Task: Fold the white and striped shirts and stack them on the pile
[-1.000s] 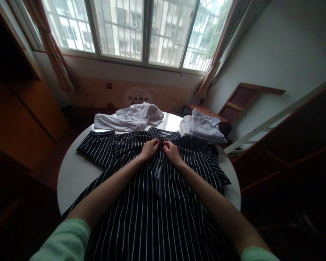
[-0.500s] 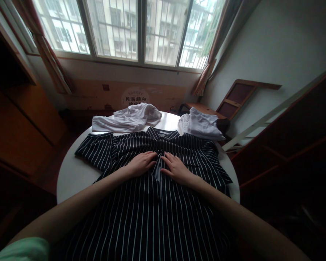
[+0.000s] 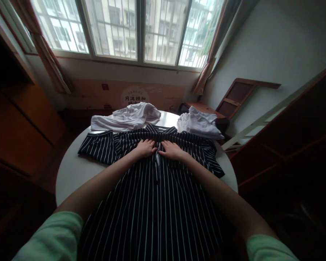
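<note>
A black shirt with white stripes lies spread over a round white table, its collar at the far side and its lower part hanging toward me. My left hand rests flat on the upper front, just left of the center opening. On the other side of that opening, my right hand also lies palm down on the cloth. Both hands have their fingers stretched out and hold nothing. The cloth bunches in folds between the fingertips and the collar. The short sleeves reach out to both sides.
A loosely heaped white garment lies at the table's far left. Folded white clothing sits at the far right edge. Behind it stands a wooden chair by the wall. A barred window is ahead.
Both hands have slid away from me toward the collar, pushing the upper cloth into tighter folds. The sleeve ends have shifted slightly inward and away.
</note>
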A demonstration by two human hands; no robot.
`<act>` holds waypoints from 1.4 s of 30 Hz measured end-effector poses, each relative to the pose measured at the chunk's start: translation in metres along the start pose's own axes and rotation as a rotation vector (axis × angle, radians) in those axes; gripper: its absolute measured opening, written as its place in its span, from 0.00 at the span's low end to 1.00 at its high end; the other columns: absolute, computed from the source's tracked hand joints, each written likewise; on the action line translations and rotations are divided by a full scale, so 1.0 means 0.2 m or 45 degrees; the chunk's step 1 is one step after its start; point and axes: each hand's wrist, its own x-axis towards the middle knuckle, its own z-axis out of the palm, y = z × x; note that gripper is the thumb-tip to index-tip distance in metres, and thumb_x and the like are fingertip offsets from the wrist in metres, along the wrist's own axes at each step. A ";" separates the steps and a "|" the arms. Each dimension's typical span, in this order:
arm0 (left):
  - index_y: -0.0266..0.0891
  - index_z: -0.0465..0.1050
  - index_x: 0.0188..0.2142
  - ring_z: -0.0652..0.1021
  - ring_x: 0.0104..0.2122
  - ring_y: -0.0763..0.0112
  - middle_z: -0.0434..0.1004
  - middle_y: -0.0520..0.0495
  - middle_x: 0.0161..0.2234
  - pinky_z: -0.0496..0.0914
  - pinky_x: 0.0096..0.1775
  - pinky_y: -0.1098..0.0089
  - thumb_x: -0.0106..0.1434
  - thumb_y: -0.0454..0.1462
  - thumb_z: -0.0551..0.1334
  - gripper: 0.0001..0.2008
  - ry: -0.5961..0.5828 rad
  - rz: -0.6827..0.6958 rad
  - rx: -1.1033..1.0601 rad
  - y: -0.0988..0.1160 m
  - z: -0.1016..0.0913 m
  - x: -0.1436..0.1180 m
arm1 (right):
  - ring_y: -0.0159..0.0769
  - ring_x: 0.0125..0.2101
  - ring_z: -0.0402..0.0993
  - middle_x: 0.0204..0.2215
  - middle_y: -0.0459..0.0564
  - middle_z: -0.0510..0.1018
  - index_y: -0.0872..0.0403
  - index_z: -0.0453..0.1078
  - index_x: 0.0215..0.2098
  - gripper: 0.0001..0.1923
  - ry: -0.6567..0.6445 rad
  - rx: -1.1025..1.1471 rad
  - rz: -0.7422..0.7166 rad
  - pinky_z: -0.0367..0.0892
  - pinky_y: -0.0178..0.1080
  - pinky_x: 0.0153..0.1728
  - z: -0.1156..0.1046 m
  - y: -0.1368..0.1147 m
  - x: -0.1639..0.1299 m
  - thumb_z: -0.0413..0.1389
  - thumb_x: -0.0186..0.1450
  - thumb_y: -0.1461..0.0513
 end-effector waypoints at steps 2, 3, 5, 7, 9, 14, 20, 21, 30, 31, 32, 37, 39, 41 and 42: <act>0.29 0.64 0.49 0.65 0.50 0.54 0.66 0.33 0.50 0.56 0.50 0.54 0.63 0.38 0.47 0.19 0.108 -0.060 0.088 0.06 0.01 0.01 | 0.47 0.51 0.59 0.50 0.63 0.66 0.63 0.62 0.50 0.26 0.113 -0.053 0.116 0.51 0.47 0.51 0.01 -0.08 0.00 0.45 0.61 0.53; 0.28 0.66 0.46 0.65 0.49 0.55 0.67 0.33 0.48 0.56 0.50 0.55 0.63 0.36 0.48 0.17 0.180 -0.083 0.112 0.09 0.02 0.01 | 0.47 0.50 0.61 0.48 0.63 0.68 0.63 0.63 0.47 0.22 0.204 -0.074 0.171 0.52 0.47 0.50 0.01 -0.12 -0.01 0.46 0.61 0.56; 0.29 0.67 0.43 0.67 0.47 0.58 0.68 0.35 0.46 0.59 0.49 0.59 0.62 0.33 0.50 0.13 0.342 -0.102 0.093 0.13 0.04 -0.01 | 0.45 0.48 0.61 0.47 0.62 0.68 0.62 0.64 0.44 0.17 0.393 -0.086 0.213 0.54 0.44 0.48 0.04 -0.18 -0.05 0.46 0.61 0.60; 0.33 0.67 0.41 0.67 0.44 0.61 0.69 0.39 0.43 0.61 0.46 0.63 0.61 0.33 0.52 0.11 0.473 -0.091 0.023 0.13 0.06 -0.03 | 0.43 0.45 0.64 0.44 0.59 0.69 0.59 0.64 0.42 0.14 0.488 -0.049 0.232 0.57 0.41 0.45 0.06 -0.20 -0.10 0.47 0.60 0.61; 0.35 0.68 0.38 0.69 0.41 0.64 0.69 0.43 0.39 0.64 0.42 0.66 0.60 0.33 0.53 0.08 0.507 -0.063 -0.047 0.12 0.07 -0.05 | 0.40 0.40 0.67 0.39 0.56 0.72 0.57 0.64 0.39 0.12 0.468 0.027 0.271 0.60 0.38 0.39 0.08 -0.20 -0.15 0.47 0.61 0.58; 0.36 0.69 0.35 0.69 0.38 0.66 0.69 0.46 0.35 0.65 0.41 0.68 0.60 0.35 0.55 0.06 0.490 -0.117 -0.279 0.09 0.09 -0.06 | 0.41 0.35 0.72 0.34 0.55 0.74 0.57 0.63 0.38 0.17 0.335 0.123 0.414 0.62 0.38 0.32 0.06 -0.17 -0.16 0.46 0.61 0.52; 0.36 0.69 0.31 0.69 0.38 0.66 0.69 0.46 0.34 0.65 0.43 0.66 0.58 0.33 0.57 0.03 0.509 -0.136 -0.493 0.07 0.12 -0.04 | 0.42 0.34 0.73 0.32 0.56 0.76 0.56 0.68 0.35 0.11 0.280 0.157 0.478 0.62 0.37 0.31 0.03 -0.14 -0.12 0.50 0.58 0.58; 0.36 0.69 0.31 0.69 0.37 0.67 0.69 0.46 0.33 0.65 0.43 0.65 0.58 0.33 0.57 0.03 0.510 -0.146 -0.536 0.06 0.12 -0.04 | 0.41 0.34 0.73 0.31 0.55 0.76 0.55 0.69 0.33 0.10 0.296 0.203 0.475 0.62 0.37 0.31 0.03 -0.12 -0.12 0.50 0.58 0.58; 0.36 0.67 0.27 0.72 0.31 0.69 0.70 0.49 0.28 0.66 0.37 0.68 0.55 0.33 0.58 0.02 0.539 -0.196 -0.818 0.04 0.11 -0.03 | 0.32 0.25 0.69 0.22 0.48 0.74 0.57 0.69 0.23 0.12 0.333 0.871 0.306 0.59 0.32 0.26 0.06 0.05 -0.09 0.54 0.55 0.55; 0.36 0.67 0.27 0.72 0.31 0.70 0.70 0.49 0.28 0.66 0.36 0.68 0.55 0.33 0.58 0.02 0.546 -0.206 -0.852 0.04 0.10 -0.03 | 0.31 0.23 0.68 0.20 0.47 0.73 0.57 0.69 0.22 0.13 0.329 0.929 0.311 0.58 0.32 0.25 0.05 0.05 -0.09 0.54 0.55 0.55; 0.36 0.67 0.27 0.72 0.30 0.70 0.70 0.49 0.27 0.66 0.35 0.68 0.56 0.33 0.57 0.02 0.553 -0.215 -0.887 0.03 0.10 -0.03 | 0.29 0.22 0.66 0.19 0.46 0.72 0.58 0.69 0.22 0.13 0.323 0.986 0.323 0.57 0.31 0.24 0.05 0.06 -0.09 0.54 0.55 0.55; 0.37 0.66 0.28 0.72 0.28 0.72 0.71 0.51 0.26 0.67 0.34 0.70 0.56 0.34 0.57 0.02 0.578 -0.226 -1.073 0.02 0.10 -0.02 | 0.25 0.17 0.60 0.15 0.42 0.68 0.59 0.69 0.20 0.09 0.188 1.252 0.357 0.55 0.30 0.21 0.02 0.06 -0.09 0.55 0.53 0.60; 0.37 0.67 0.29 0.72 0.28 0.73 0.72 0.52 0.26 0.67 0.34 0.71 0.55 0.34 0.58 0.02 0.592 -0.215 -1.151 0.02 0.09 -0.02 | 0.25 0.17 0.60 0.14 0.42 0.68 0.59 0.69 0.20 0.07 0.133 1.275 0.339 0.55 0.30 0.21 0.01 0.06 -0.10 0.57 0.50 0.61; 0.37 0.68 0.30 0.73 0.29 0.73 0.72 0.51 0.27 0.68 0.34 0.71 0.55 0.34 0.58 0.02 0.590 -0.188 -1.223 0.03 0.08 -0.02 | 0.25 0.17 0.61 0.14 0.42 0.68 0.58 0.70 0.19 0.05 0.138 1.236 0.330 0.56 0.30 0.21 0.02 0.05 -0.10 0.57 0.48 0.63; 0.37 0.68 0.30 0.73 0.29 0.73 0.73 0.51 0.28 0.68 0.35 0.71 0.55 0.34 0.58 0.03 0.582 -0.175 -1.249 0.03 0.07 -0.02 | 0.26 0.18 0.62 0.14 0.42 0.69 0.58 0.70 0.19 0.04 0.163 1.200 0.328 0.56 0.30 0.21 0.02 0.05 -0.10 0.57 0.48 0.63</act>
